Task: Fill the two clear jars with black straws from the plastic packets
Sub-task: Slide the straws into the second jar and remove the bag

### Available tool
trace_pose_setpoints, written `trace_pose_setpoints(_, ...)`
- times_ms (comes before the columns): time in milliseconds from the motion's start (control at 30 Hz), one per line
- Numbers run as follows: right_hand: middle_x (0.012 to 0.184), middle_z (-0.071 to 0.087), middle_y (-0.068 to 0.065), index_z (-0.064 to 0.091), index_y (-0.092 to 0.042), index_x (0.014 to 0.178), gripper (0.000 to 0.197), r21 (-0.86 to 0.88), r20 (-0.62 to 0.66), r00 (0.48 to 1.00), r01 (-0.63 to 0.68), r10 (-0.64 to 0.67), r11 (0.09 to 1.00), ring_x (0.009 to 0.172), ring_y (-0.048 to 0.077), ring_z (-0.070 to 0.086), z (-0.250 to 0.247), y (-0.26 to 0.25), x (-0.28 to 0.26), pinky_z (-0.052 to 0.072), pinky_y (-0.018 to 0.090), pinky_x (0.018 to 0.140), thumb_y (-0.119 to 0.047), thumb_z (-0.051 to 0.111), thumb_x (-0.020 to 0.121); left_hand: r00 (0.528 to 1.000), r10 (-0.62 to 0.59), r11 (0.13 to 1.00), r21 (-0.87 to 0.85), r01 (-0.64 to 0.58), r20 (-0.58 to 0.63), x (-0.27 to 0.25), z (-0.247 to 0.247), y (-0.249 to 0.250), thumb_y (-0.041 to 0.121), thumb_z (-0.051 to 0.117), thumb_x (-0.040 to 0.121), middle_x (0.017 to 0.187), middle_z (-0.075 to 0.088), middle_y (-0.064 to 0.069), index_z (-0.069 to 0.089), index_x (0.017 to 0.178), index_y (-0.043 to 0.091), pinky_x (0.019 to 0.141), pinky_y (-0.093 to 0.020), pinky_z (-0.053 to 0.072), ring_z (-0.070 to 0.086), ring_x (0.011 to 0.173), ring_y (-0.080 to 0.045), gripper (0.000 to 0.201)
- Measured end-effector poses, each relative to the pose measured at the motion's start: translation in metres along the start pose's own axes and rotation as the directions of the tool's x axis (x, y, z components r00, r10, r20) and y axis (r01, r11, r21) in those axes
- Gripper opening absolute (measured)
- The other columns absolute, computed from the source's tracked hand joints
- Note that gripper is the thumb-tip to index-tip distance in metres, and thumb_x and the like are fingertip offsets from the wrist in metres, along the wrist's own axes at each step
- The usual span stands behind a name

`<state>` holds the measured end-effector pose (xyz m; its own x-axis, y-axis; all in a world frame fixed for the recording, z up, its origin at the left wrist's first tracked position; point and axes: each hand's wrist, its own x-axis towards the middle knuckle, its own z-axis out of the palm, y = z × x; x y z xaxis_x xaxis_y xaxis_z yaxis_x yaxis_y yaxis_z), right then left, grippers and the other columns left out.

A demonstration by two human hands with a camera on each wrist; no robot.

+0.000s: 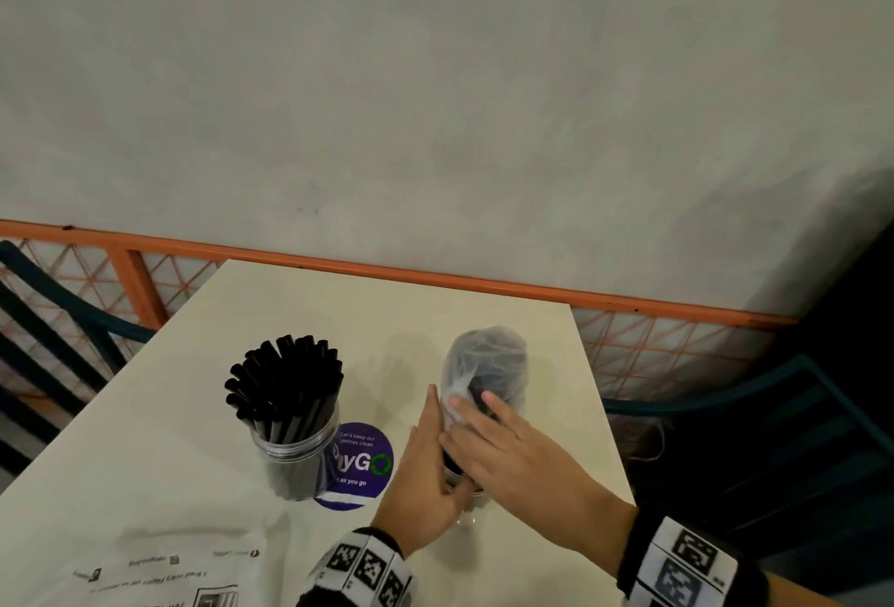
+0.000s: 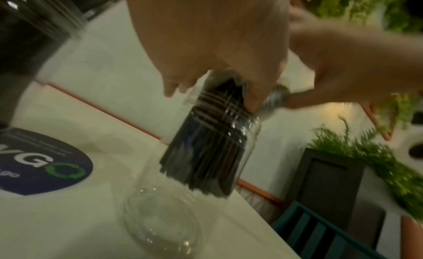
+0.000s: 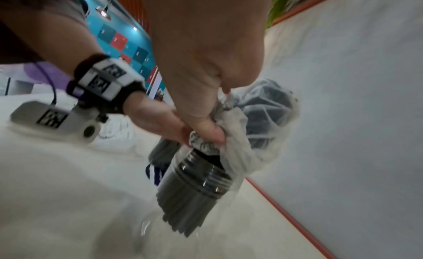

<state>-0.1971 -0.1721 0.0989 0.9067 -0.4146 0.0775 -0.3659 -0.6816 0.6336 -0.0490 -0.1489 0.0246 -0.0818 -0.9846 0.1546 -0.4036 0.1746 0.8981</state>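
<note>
A clear jar [image 1: 296, 456] packed with black straws stands at the left of the table. The second clear jar [image 2: 160, 217] stands to its right, mostly hidden behind my hands in the head view. A bundle of black straws [image 2: 206, 154] hangs partway into it, lower ends above the jar's floor. The bundle's top is still wrapped in a thin plastic packet [image 1: 488, 364]. My left hand [image 1: 425, 471] grips the bundle just above the jar's mouth. My right hand [image 1: 513, 451] pinches the bunched packet [image 3: 235, 136] against the straws.
A round purple sticker [image 1: 363, 461] lies between the jars. A flat printed plastic packet [image 1: 159, 568] lies at the front left. The table's right edge [image 1: 604, 413] is close to the second jar. Dark chairs [image 1: 774, 413] flank the table and an orange railing [image 1: 435, 275] runs behind.
</note>
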Motion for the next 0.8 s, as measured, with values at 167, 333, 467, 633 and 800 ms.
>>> trace_pose_setpoints(167,0.149,0.03,0.008,0.024,-0.021,0.144,0.069,-0.059,-0.111,0.992,-0.069,0.062,0.996,0.138,0.035,0.021,0.021,-0.006,-0.008,0.002,0.05,0.113,-0.019,0.049,0.081,0.976,0.159,0.987,-0.005,-0.161,-0.151,-0.003,-0.015,-0.005,0.008,0.054,0.086,0.142,0.034,0.027,0.019,0.141,0.033,0.103,-0.008,0.03,0.033,0.13,0.009,0.069)
trace_pose_setpoints(333,0.115,0.043,0.01,0.045,-0.021,0.12,0.052,0.252,-0.286,0.838,-0.402,0.465,0.88,0.1,0.03,0.046,0.026,-0.007,-0.02,0.036,0.041,0.087,-0.008,0.06,0.072,0.94,0.145,0.987,0.114,-0.115,-0.308,0.003,-0.028,-0.003,0.014,0.059,0.086,0.123,0.054,0.006,0.05,0.125,0.019,0.097,-0.017,0.041,0.049,0.113,0.0,0.04)
trace_pose_setpoints(467,0.076,0.058,0.0,0.048,-0.023,0.097,0.057,0.454,-0.061,0.813,-0.495,0.579,0.741,0.06,0.019,0.055,0.029,-0.003,-0.03,0.045,0.029,0.048,-0.016,0.083,0.053,0.925,0.175,0.966,0.239,-0.095,-0.338,0.002,-0.035,0.001,0.03,0.057,0.084,0.11,0.052,0.005,0.062,0.111,0.01,0.082,-0.001,0.037,0.052,0.094,-0.001,0.034)
trace_pose_setpoints(633,0.074,0.06,-0.002,0.048,-0.025,0.1,0.019,0.527,-0.055,0.742,-0.547,0.669,0.65,0.06,0.018,0.057,0.026,0.012,-0.031,0.043,0.027,0.054,-0.022,0.048,0.081,0.896,0.23,0.948,0.295,-0.118,-0.379,0.007,-0.046,0.014,0.023,0.061,0.081,0.101,0.049,0.001,0.066,0.098,0.003,0.078,0.001,0.035,0.047,0.084,-0.003,0.027)
trace_pose_setpoints(800,0.081,0.061,0.006,0.053,-0.016,0.102,0.02,0.644,-0.149,0.609,-0.538,0.779,0.544,0.064,0.023,0.057,0.001,0.043,-0.022,0.045,0.025,0.056,-0.015,0.044,0.085,0.839,0.313,0.921,0.356,-0.156,-0.444,0.018,-0.068,0.046,0.02,0.063,0.081,0.1,0.048,-0.002,0.066,0.089,-0.001,0.08,0.005,0.031,0.042,0.083,0.004,0.023)
